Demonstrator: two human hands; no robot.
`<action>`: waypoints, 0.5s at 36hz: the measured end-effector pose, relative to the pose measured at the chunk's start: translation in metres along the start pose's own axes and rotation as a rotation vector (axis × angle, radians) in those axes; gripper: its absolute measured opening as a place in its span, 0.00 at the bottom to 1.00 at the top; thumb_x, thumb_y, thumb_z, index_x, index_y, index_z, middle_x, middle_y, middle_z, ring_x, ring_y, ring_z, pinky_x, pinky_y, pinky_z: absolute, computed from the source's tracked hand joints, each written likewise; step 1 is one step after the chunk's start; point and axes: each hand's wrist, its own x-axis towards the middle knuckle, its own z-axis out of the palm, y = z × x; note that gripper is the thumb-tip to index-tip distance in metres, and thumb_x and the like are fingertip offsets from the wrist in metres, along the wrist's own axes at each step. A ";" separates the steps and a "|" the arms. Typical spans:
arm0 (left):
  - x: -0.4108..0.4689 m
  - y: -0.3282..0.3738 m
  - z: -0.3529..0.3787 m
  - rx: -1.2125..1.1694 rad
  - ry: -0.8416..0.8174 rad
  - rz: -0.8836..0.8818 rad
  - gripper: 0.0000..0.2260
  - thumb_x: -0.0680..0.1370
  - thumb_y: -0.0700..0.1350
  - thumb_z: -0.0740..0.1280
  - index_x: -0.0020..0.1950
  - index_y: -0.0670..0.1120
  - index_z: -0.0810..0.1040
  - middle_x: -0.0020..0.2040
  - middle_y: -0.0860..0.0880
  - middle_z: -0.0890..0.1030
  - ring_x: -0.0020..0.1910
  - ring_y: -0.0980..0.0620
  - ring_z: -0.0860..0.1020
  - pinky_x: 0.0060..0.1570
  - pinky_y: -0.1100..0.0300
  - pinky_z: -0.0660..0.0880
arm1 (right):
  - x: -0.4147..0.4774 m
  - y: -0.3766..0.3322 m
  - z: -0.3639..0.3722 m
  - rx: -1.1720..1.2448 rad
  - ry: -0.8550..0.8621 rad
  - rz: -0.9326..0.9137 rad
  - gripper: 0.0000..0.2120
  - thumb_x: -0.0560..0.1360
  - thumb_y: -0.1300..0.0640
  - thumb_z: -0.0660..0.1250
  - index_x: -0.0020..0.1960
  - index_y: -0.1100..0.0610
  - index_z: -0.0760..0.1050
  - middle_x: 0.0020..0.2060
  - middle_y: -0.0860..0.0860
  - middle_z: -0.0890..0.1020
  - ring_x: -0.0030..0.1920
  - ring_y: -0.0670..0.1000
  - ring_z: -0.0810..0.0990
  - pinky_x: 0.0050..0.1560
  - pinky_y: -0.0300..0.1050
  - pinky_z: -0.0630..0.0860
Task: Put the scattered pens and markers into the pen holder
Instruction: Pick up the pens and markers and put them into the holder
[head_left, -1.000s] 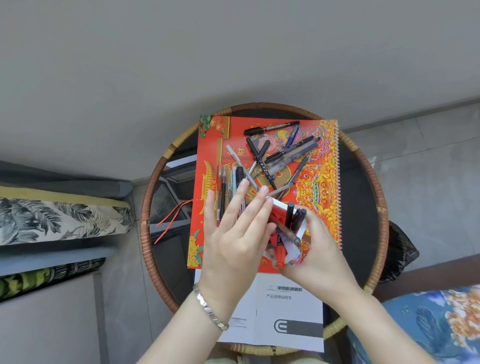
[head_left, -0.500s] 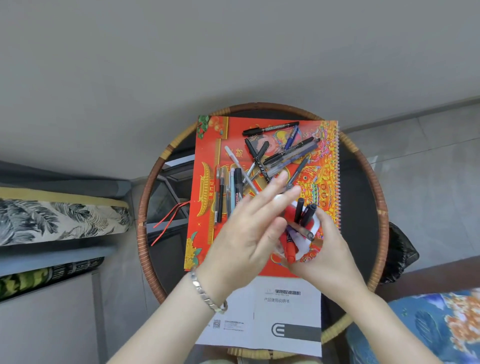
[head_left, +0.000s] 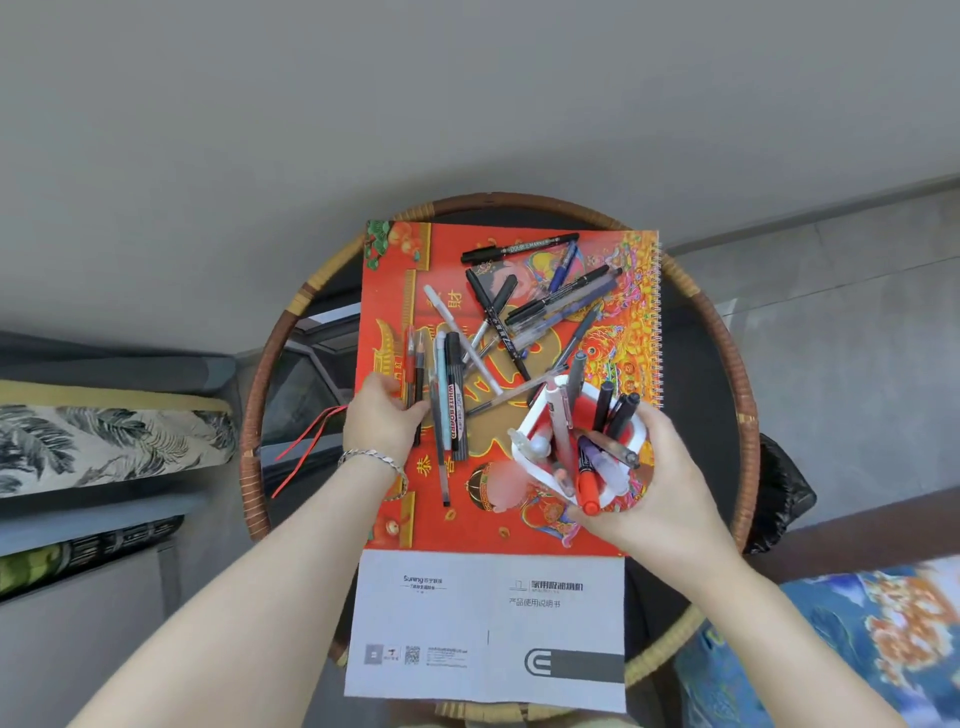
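A white and red pen holder (head_left: 535, 431) with several pens and markers in it sits tilted in my right hand (head_left: 654, 483), above the red calendar (head_left: 395, 291). My left hand (head_left: 382, 421) rests on the calendar's left side, its fingers closing on the thin red and black pens (head_left: 415, 374) lying side by side there. Beside them lie a light blue pen and a black whiteboard marker (head_left: 455, 400). Several more pens and markers (head_left: 540, 306) lie crossed in a heap on the calendar's upper middle, with a black double marker (head_left: 519, 248) at the top.
The calendar lies on a round rattan table with a raised rim (head_left: 270, 358). A white leaflet (head_left: 483, 629) lies at the table's near edge. A leaf-patterned cushion (head_left: 104, 441) is at the left, a blue floral one (head_left: 841, 639) at the lower right.
My left hand has drawn away from the pen holder and moved left to the row of pens at the calendar's left side. My right hand has kept the holder.
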 end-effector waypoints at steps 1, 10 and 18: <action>0.001 -0.002 0.002 0.016 0.007 0.006 0.18 0.76 0.47 0.71 0.61 0.40 0.73 0.41 0.49 0.75 0.42 0.45 0.77 0.42 0.54 0.74 | 0.000 -0.001 0.000 -0.001 -0.010 0.000 0.42 0.57 0.53 0.80 0.67 0.46 0.64 0.62 0.43 0.75 0.63 0.46 0.73 0.58 0.44 0.72; 0.005 0.002 -0.002 0.102 -0.041 0.045 0.09 0.80 0.39 0.61 0.40 0.39 0.69 0.45 0.37 0.74 0.31 0.44 0.70 0.31 0.56 0.65 | -0.004 -0.009 -0.007 0.043 -0.019 -0.024 0.36 0.56 0.44 0.76 0.61 0.39 0.66 0.59 0.41 0.76 0.60 0.45 0.76 0.58 0.51 0.75; -0.076 0.036 -0.060 -0.641 -0.111 0.204 0.07 0.83 0.43 0.59 0.59 0.49 0.72 0.46 0.56 0.85 0.56 0.49 0.80 0.58 0.50 0.76 | -0.011 -0.014 -0.010 0.039 -0.015 -0.033 0.40 0.54 0.40 0.75 0.63 0.41 0.66 0.60 0.41 0.75 0.62 0.45 0.74 0.59 0.50 0.75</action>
